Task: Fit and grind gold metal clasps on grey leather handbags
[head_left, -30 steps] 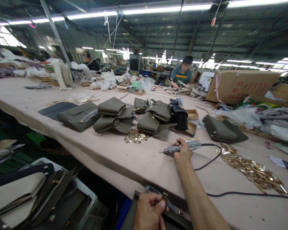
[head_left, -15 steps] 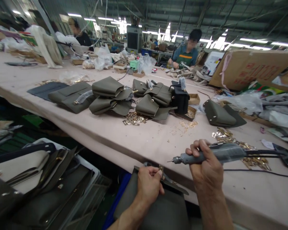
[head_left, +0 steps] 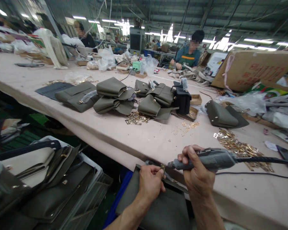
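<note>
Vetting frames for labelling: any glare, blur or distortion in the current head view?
Head view: back windows blown out, tube lights glaring, loose metal fittings glinting; soft detail where the power tool meets or nears the small metal piece in the left hand, contact unclear; apparent wide-angle stretch toward edges.

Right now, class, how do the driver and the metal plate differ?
The driver is grey; the plate is gold-toned. The driver is long, gripped in the right hand; the plate is small, pinched in the left hand. The driver has a cord; the plate has none. Both are hand-held.
</note>
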A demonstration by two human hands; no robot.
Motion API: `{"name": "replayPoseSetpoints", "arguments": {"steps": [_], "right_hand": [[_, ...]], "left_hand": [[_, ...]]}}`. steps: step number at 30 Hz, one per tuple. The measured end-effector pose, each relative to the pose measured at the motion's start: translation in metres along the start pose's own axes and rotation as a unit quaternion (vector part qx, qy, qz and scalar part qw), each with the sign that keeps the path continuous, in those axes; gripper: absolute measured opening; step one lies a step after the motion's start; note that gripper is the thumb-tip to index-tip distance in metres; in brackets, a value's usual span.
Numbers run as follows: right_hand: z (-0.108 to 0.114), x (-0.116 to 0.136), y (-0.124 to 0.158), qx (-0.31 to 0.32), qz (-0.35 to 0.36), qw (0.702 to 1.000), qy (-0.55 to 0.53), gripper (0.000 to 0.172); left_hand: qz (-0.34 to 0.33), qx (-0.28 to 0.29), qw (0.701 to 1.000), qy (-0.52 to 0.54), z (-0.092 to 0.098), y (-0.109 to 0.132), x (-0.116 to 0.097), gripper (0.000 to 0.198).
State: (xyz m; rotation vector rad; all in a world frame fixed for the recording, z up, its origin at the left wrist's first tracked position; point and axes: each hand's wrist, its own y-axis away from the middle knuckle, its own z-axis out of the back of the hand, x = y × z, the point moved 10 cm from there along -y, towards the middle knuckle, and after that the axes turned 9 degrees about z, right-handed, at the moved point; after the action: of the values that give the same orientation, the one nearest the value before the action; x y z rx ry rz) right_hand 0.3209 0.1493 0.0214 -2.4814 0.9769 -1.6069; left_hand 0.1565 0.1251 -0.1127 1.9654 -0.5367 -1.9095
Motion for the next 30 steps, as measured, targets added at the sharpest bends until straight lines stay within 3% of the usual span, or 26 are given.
{"name": "replayPoseSetpoints", "arguments": {"steps": [7, 16, 23, 26, 30], "right_hand": [[-0.012, -0.002, 0.005, 0.037, 0.007, 0.999, 0.026, 0.020], [-0.042, -0.010, 0.014, 0.196, -0.001, 0.973, 0.125, 0.019], [-0.058, -0.003, 0.016, 0.269, 0.023, 0.950, 0.155, 0.019], [-0.055, 0.001, 0.010, 0.235, 0.005, 0.969, 0.074, 0.013], [-0.038, 0.024, -0.014, 0.140, 0.029, 0.990, -0.014, 0.017]], "left_hand": [[-0.011, 0.006, 1.000, -0.004, -0.001, 0.003, -0.004, 0.027], [-0.033, 0.022, 0.999, -0.002, -0.001, 0.008, -0.011, 0.029], [-0.037, 0.028, 0.999, 0.020, -0.001, 0.008, -0.011, 0.029], [-0.033, 0.028, 0.999, 0.022, -0.002, 0.005, -0.009, 0.028], [-0.024, 0.032, 0.999, 0.014, -0.002, 0.002, -0.004, 0.029]]}}
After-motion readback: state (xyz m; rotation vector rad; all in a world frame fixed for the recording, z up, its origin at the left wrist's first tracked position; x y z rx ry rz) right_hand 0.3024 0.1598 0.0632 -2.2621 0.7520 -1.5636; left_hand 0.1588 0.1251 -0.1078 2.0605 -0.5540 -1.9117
